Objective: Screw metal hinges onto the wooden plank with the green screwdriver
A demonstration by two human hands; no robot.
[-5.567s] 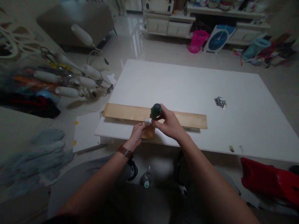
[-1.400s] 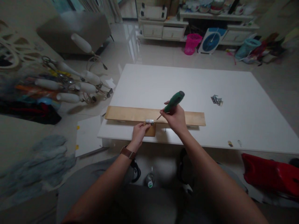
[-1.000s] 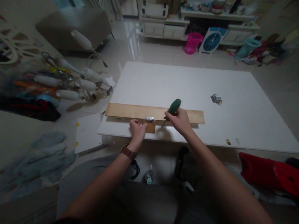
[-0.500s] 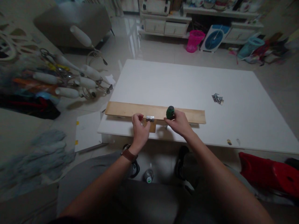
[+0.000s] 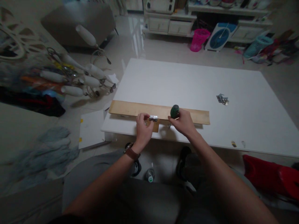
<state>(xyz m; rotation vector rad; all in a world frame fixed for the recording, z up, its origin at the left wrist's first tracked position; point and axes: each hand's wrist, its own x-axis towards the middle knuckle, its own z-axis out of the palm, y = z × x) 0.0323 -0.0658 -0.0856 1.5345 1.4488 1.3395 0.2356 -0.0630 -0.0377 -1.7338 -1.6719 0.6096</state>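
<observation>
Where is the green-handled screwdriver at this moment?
In the head view, the green-handled screwdriver is in the right hand, just right of the picture's middle, seen against the long wooden board and to the right of the metal hinge.

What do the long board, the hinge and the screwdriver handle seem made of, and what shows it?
Long board: wood, smooth-looking; tan colour, faint marks.
Hinge: metal, shiny; silvery glints, though which metal is unclear.
Screwdriver handle: probably plastic or rubber, fairly dull; dark green with a darker end.
</observation>
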